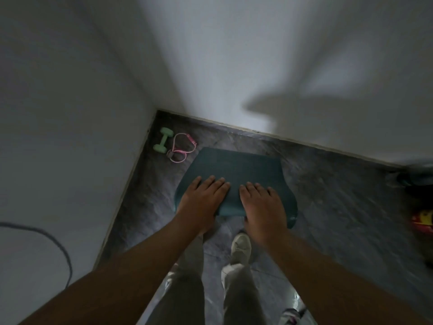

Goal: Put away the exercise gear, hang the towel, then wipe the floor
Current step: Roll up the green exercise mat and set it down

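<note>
- A dark cable (58,245) is seen looping on the left wall, well apart from the gear.
- A green dumbbell (163,139) is laid in the floor's corner, just beside the left wall, with its long axis running roughly away from the person.
- A pink band (181,147) is coiled just right of the dumbbell, close to the mat's far left corner; whether they touch cannot be told.
- The left hand (201,200) is laid flat, fingers straight, on the near left part of the mat; nothing is gripped.
- The teal mat (236,165) is spread on the floor (339,207) directly ahead, its near edge thickened as if rolled, that edge running left to right under both hands. The unrolled part is stretched away towards the far wall, so a roll would be pushed forward.
- The right hand (262,205) is pressed flat in the same way on the near right part, fingers straight, holding nothing.
- A pale shoe (240,247) is planted just behind the near edge.
- A blurred red and yellow object (423,221) is seen far right, out of the way.
- The dumbbell and band are nearer the left hand.
</note>
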Motion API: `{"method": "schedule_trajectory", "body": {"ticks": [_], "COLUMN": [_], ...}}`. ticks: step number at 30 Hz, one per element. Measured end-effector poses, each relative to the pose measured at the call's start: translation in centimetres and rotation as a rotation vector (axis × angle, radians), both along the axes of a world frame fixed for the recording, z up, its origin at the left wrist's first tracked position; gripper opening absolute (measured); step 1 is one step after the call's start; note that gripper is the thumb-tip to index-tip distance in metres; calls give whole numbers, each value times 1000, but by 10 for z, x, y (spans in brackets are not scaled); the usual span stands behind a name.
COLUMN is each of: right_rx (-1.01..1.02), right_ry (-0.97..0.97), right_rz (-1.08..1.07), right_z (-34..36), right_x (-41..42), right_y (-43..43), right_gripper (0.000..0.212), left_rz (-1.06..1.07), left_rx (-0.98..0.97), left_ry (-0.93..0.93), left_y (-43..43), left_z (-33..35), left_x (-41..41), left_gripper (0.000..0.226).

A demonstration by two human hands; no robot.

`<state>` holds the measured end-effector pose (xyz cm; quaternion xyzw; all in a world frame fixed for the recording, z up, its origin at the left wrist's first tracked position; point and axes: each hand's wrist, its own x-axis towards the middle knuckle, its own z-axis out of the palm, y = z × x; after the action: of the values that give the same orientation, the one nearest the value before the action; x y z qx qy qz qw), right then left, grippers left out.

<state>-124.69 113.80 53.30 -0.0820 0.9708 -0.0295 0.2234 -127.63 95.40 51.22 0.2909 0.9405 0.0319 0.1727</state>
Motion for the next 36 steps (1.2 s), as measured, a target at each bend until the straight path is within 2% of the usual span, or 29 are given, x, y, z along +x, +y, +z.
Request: {"method": "schedule_trajectory", "body": {"ticks": [6, 12, 17, 22, 26, 31, 36], "right_rx": [17, 48, 87, 62, 50, 40, 12], "right_ry": [22, 75, 110, 67, 21, -56, -21], "right_rz": [-4, -51, -66, -111, -95, -129, -170], "right_z": [-99, -190, -266, -360, -415, -435, -416], "right_x": [-87, -164, -198, -190, -157, -110, -94], "right_y": [-9, -20, -32, -50, -68, -86, -82], "right_gripper": [76, 79, 83, 79, 72, 74, 75], "left_rz": [-17, -44, -8, -57, -97, -141, -216], "left_rx": [29, 91, 111, 45, -11, 24, 48], "left_ry": [-55, 42, 122, 96, 49, 11, -7], "left_y": [-11, -19, -28, -43, -63, -80, -80], "left_z": [-104, -197, -270, -352, -403, -423, -404], "left_x": [-92, -176, -207, -205, -173, -134, -130], "left_gripper": [96, 88, 81, 83, 86, 69, 70]}}
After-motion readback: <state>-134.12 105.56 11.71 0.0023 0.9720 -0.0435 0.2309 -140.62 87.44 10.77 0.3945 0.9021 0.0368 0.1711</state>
